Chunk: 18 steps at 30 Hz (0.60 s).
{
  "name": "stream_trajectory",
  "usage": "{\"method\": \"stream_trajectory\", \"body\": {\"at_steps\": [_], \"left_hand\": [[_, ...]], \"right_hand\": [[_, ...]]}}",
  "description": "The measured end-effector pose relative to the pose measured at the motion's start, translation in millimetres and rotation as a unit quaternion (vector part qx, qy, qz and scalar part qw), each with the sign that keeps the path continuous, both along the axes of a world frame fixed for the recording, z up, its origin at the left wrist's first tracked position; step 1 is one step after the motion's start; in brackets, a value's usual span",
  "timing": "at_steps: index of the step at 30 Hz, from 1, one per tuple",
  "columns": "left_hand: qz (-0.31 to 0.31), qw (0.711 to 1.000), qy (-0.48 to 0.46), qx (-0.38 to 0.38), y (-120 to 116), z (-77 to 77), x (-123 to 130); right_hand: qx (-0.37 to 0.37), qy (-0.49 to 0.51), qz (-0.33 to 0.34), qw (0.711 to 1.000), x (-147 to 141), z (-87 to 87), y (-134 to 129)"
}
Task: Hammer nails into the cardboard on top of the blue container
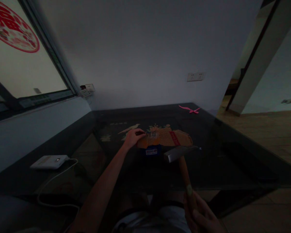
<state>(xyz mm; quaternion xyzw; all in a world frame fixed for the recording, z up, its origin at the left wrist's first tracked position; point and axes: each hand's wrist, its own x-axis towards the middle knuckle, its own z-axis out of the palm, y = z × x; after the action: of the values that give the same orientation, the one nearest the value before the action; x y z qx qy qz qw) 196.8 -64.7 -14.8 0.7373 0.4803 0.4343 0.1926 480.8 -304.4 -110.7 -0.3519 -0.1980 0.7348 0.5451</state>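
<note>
A brown, sole-shaped piece (163, 137) with a red band lies across a blue box (143, 152) with a white label. Several thin dark nails (152, 133) stand upright near its left end. My left hand (134, 138) rests at that end, fingers pinched together close to the nails; what lies between the fingertips is too small to make out. My right hand (201, 213) is wrapped around the wooden handle of a hammer (184, 168). The hammer's metal head is raised in front of the sole-shaped piece, nearer to me and apart from the nails.
A white power bank (49, 161) with a white cable lies on the left of the dark glossy table (208, 171). A pink ribbon (190, 109) lies at the back right. A dark flat object (249, 161) is on the right. A wall stands behind the table.
</note>
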Motion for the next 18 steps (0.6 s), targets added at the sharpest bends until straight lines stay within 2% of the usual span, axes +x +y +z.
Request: {"method": "stream_trajectory", "body": {"at_steps": [6, 13, 18], "left_hand": [[0.004, 1.0, 0.021, 0.002, 2, 0.1, -2], [0.006, 0.999, 0.032, -0.005, -1, 3.0, 0], [0.003, 0.999, 0.046, -0.001, 0, 2.4, -1]], "right_hand": [[0.052, -0.02, 0.053, 0.997, 7, -14.0, 4], [0.063, -0.009, 0.078, 0.995, 14, -13.4, 7], [0.035, -0.024, 0.037, 0.998, 11, -4.6, 4]]}}
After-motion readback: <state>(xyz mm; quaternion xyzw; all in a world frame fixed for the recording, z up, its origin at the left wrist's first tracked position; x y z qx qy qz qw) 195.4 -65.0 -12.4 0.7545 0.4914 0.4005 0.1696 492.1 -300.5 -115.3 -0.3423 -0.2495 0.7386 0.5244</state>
